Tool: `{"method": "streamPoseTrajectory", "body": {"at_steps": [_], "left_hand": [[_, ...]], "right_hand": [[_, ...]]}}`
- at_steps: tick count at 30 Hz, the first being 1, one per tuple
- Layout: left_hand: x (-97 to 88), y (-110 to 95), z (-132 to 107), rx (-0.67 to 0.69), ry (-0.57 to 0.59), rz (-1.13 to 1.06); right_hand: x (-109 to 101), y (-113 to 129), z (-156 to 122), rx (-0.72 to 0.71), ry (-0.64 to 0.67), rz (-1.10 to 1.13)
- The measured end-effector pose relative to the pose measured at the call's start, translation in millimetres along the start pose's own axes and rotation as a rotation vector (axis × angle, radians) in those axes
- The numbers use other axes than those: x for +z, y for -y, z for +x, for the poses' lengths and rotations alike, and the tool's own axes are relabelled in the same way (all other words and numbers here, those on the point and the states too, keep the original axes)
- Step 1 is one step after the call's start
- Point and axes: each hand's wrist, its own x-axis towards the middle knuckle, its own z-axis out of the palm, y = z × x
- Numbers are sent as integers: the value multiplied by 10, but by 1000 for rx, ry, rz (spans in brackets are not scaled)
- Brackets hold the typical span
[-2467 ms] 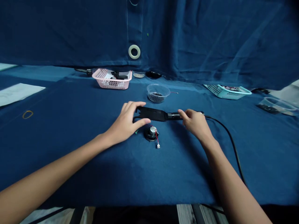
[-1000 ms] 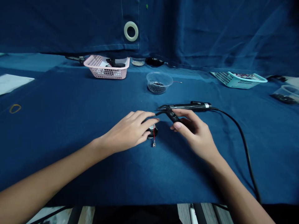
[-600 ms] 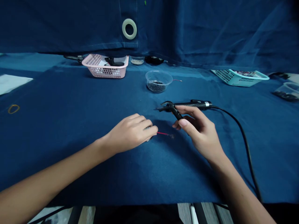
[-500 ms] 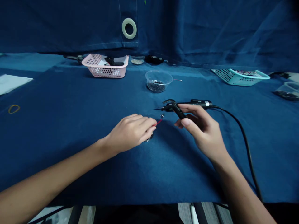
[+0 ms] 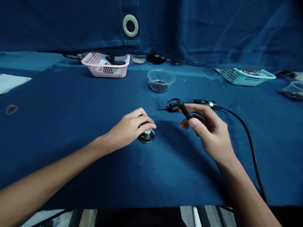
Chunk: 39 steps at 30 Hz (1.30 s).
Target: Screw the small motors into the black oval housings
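My left hand [image 5: 131,127] is curled over a small round black and silver speaker part [image 5: 146,136] on the blue cloth, fingertips gripping its top. My right hand [image 5: 208,130] is closed on a thin black tool [image 5: 183,108] with a hooked tip, raised a little above the cloth. Just beyond it lies a black soldering iron [image 5: 189,105] with a black cable [image 5: 248,142] running right and toward me.
A clear bowl of dark beads [image 5: 161,81] stands behind the hands. A pink basket [image 5: 105,64] sits at the back left, a teal basket [image 5: 245,76] at the back right. A yellow rubber band [image 5: 11,109] and white paper [image 5: 11,82] lie far left. Blue curtain hangs behind.
The flat black cover that both hands held is gone. My right hand picked up the thin black tool. My left hand moved onto the speaker part, and its red wire went out of sight.
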Motion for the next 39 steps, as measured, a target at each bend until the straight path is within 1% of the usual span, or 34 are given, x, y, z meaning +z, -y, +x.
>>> {"method": "streamPoseTrajectory", "body": {"at_steps": [4, 6, 8, 10, 12, 16, 18, 19, 21, 25, 27, 29, 32, 35, 37, 39], "left_hand": [[-119, -7, -58, -37, 243, 75], [-182, 4, -68, -35, 316, 94], [-220, 16, -65, -28, 344, 88], [-221, 22, -60, -21, 341, 88], [-189, 20, -55, 25, 299, 154], [-102, 6, -45, 248, 154, 488], [-80, 5, -48, 304, 96, 614], [-76, 9, -53, 312, 75, 635], [-82, 23, -69, 309, 86, 571], [-99, 67, -98, 239, 274, 287], [-94, 87, -102, 180, 315, 232], [-83, 109, -98, 129, 296, 225], [-67, 155, -88, 88, 248, 247], [-67, 215, -81, 53, 240, 251], [-76, 253, -80, 40, 252, 245], [-87, 281, -80, 42, 271, 245]], "right_hand": [[9, -3, -4, 10, 3, -20], [12, -3, -6, 9, 2, -35], [13, 0, -9, 6, 5, -46], [11, 5, -12, -2, 8, -55], [9, 8, -14, -9, 10, -60], [14, -3, -17, -28, 26, -74], [23, -13, -18, -23, 38, -84], [30, -18, -18, -18, 43, -91], [42, -24, -18, -11, 52, -105], [41, -17, -24, -7, 51, -133], [17, -10, -28, -7, 59, -157], [-13, -12, -26, -27, 100, -212], [-35, -42, -10, -105, 237, -380], [-12, -94, 9, -151, 364, -516], [13, -126, 13, -143, 393, -545], [34, -144, 11, -133, 395, -556]]}}
